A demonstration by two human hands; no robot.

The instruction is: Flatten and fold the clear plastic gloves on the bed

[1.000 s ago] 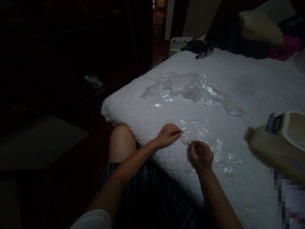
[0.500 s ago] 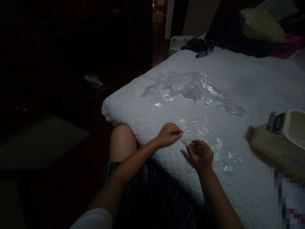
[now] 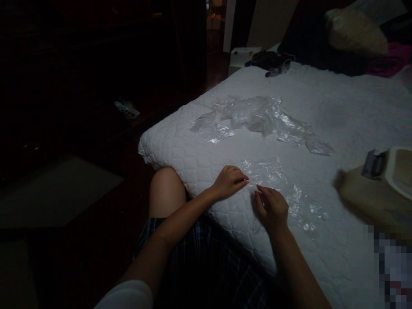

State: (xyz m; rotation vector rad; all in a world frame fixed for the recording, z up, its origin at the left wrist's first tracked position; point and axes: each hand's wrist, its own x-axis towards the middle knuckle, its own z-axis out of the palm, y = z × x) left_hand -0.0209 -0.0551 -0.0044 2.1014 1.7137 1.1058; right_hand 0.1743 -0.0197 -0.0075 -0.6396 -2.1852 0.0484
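Note:
A crinkled clear plastic bag (image 3: 268, 169) lies flat on the white quilted mattress (image 3: 180, 150), close to its front edge. My left hand (image 3: 231, 182) rests at the near left part of the bag, thumb and fingertips pinched on its thin edge. Just right of it, my right hand (image 3: 272, 207) is curled over the plastic, with thumb and index fingertip brought close at the same edge. The thin film between the hands is hard to make out in the dim light. Farther back, more crumpled clear plastic (image 3: 254, 113) spreads across the mattress.
A beige container with a grey latch (image 3: 373, 164) stands at the right. Toward the back lie a bottle (image 3: 277, 71), dark cloth, a pale stuffed bag (image 3: 355, 32) and a pink bundle (image 3: 388, 60). The dark floor is at the left.
My right hand's fingers have closed from a wider spread toward a pinch, near my left fingertips. My left hand has stayed almost in place.

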